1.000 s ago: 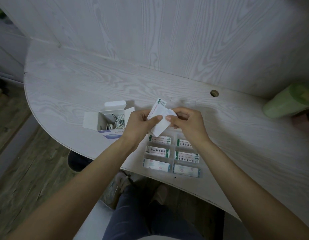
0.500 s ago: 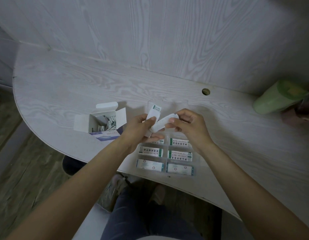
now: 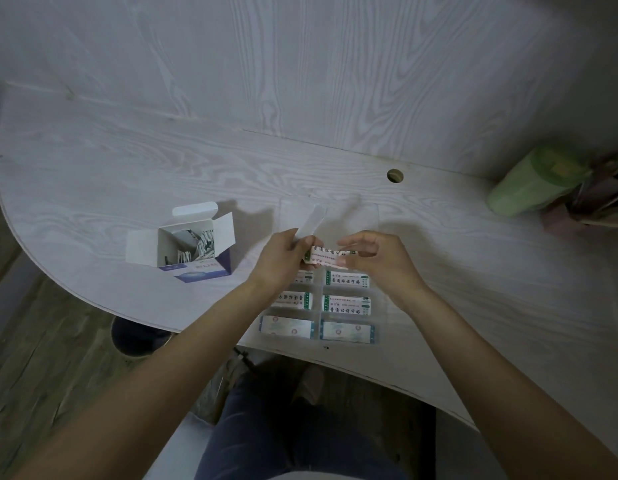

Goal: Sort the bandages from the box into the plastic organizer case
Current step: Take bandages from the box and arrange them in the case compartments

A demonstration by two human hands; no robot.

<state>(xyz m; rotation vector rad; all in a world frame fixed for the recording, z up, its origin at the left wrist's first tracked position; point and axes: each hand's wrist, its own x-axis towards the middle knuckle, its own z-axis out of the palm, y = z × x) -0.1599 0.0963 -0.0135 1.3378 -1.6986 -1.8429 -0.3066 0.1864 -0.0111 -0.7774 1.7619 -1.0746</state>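
An open white and blue box [image 3: 193, 249] with several wrapped bandages inside stands left of my hands. A clear plastic organizer case [image 3: 380, 308] lies at the table's front edge, with bandages in its compartments. My left hand [image 3: 283, 258] pinches a plain white strip [image 3: 312, 221] that points up and away, and also the left end of a printed bandage [image 3: 330, 256]. My right hand [image 3: 376, 259] pinches that bandage's right end with thumb and fingertips. The bandage lies flat just above the case's far row.
A green cylindrical container [image 3: 532, 183] lies at the right by some brownish clutter [image 3: 598, 202]. A round cable hole [image 3: 395, 175] sits in the table near the wall. The table's curved edge runs close to my legs.
The bandage has been turned from a raised, bent position to flat and level between both hands, lower over the case. The white strip now sticks up from my left hand alone.
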